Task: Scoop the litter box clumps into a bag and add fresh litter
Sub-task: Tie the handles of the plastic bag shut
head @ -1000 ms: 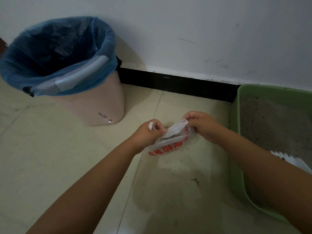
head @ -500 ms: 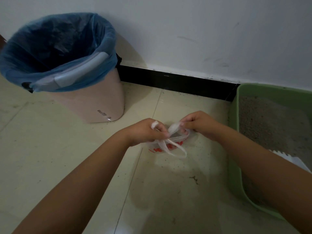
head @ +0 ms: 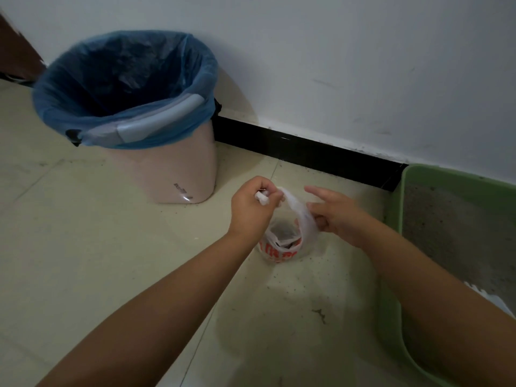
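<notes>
A small white plastic bag (head: 282, 247) with red print sits on the tiled floor between my hands. My left hand (head: 252, 210) grips one bag handle in a fist, lifted above the bag. My right hand (head: 333, 215) pinches the other handle strip, its index finger stretched out. The bag's mouth gapes open and grey material shows inside. The green litter box (head: 396, 208) with grey litter stands at the right by the wall. A white scoop (head: 494, 300) lies in the box, mostly hidden behind my right forearm.
A pink trash bin (head: 178, 169) lined with a blue bag stands at the left against the white wall. A black baseboard (head: 307, 152) runs along the wall. Scattered litter grains and a dark speck (head: 319, 314) lie on the tiles.
My hands have moved apart and upward, pulling the handles up. The bag now stands more upright with its mouth open. The view has tilted down a little.
</notes>
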{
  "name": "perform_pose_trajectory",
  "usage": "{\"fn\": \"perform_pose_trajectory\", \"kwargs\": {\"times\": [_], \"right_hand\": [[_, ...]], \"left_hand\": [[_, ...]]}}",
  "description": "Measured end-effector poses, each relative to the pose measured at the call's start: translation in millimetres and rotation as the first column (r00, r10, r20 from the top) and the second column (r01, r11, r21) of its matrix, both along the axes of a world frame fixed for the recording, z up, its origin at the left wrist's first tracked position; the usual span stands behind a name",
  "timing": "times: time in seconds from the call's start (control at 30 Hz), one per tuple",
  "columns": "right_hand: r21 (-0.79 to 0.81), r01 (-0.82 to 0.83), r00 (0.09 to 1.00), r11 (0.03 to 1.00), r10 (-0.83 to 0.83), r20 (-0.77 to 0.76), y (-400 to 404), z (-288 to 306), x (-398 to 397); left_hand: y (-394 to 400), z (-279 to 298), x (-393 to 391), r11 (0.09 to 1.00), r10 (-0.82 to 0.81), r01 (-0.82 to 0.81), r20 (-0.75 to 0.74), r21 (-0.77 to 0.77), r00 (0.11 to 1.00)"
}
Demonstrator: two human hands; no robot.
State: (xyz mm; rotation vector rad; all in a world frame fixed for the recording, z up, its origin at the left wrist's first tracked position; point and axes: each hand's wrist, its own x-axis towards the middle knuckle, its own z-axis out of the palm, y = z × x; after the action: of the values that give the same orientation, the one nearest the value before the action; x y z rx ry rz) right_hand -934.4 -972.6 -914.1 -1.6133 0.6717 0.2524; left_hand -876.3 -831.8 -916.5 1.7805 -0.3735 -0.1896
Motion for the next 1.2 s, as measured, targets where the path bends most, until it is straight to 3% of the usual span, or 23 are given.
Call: {"fn": "perform_pose_trajectory", "kwargs": {"times": [0.13,0.23,0.27,0.33,0.43,0.5,0.53,0.6,0.67,0.73,0.8,0.87,0.93,1.03,1.13,1.2], "right_hand": [[0.067,0.011,1.0,0.998,-0.012,0.011,2.1,-1.0,0.4],[0.006,0.101,0.994,0.995,-0.101,0.05,1.9,-2.2,0.2],[0.037,0.18,0.98,0.983,-0.183,0.081,1.5,-3.0,0.8],[0.283,0.331,0.907,0.9,-0.386,0.166,2.0,-2.3,3.7],[0.714,0.336,0.756,0.615,-0.628,0.185,9.3,5.7,11.4],[0.814,0.257,0.73,0.521,-0.657,0.19,15.8,15.3,19.4],[0.82,0.225,0.73,0.526,-0.648,0.215,16.4,20.5,23.1],[0.73,0.199,0.757,0.654,-0.576,0.31,12.8,28.7,29.2],[0.494,0.187,0.815,0.849,-0.415,0.405,2.9,27.0,29.3],[0.181,0.19,0.885,0.965,-0.248,0.394,-12.0,15.8,22.3],[-0.089,0.231,0.936,0.969,-0.196,0.292,-28.9,-3.3,12.8],[-0.269,0.241,0.966,0.932,-0.203,0.163,-40.2,-20.1,2.6],[-0.368,0.164,0.986,0.915,-0.136,0.101,-39.2,-28.4,-2.7],[-0.535,-0.101,0.991,0.839,0.133,0.022,-21.3,-22.5,-1.3],[-0.653,-0.439,0.895,0.618,0.367,-0.254,-0.9,-13.1,3.9],[-0.657,-0.629,0.77,0.416,0.453,-0.45,11.2,-10.3,5.1]], "left_hand": [[1.2,1.4,-1.3,0.998,-0.051,0.05,-0.024,-0.043,0.998],[6.1,2.0,1.3,0.995,-0.087,0.08,-0.12,-0.067,0.989],[7.1,1.6,1.5,0.995,-0.067,0.053,-0.173,-0.086,0.983],[7.0,1.0,2.6,0.978,0.018,-0.089,-0.347,-0.19,0.938],[4.4,18.3,10.1,0.788,-0.064,-0.348,-0.63,-0.508,0.774],[5.2,32.4,18.6,0.618,-0.201,-0.419,-0.648,-0.666,0.734],[5.0,39.0,20.7,0.599,-0.252,-0.385,-0.622,-0.702,0.742],[5.8,39.9,21.8,0.678,-0.332,-0.187,-0.523,-0.711,0.785],[14.1,28.4,25.3,0.823,-0.349,0.067,-0.408,-0.565,0.844],[32.4,3.3,35.4,0.923,-0.349,0.314,-0.141,-0.221,0.926],[55.9,-24.9,41.3,0.905,-0.424,0.402,0.217,0.141,0.879],[75.0,-48.4,43.0,0.829,-0.529,0.362,0.386,0.427,0.756],[84.6,-55.4,41.0,0.68,-0.648,0.354,0.299,0.643,0.701],[87.4,-52.0,37.7,0.442,-0.685,0.297,0.104,0.847,0.721],[75.0,-49.3,34.6,0.22,-0.637,0.168,0.011,0.961,0.77],[65.4,-51.4,29.8,0.217,-0.577,0.117,0.03,0.969,0.816]]}}
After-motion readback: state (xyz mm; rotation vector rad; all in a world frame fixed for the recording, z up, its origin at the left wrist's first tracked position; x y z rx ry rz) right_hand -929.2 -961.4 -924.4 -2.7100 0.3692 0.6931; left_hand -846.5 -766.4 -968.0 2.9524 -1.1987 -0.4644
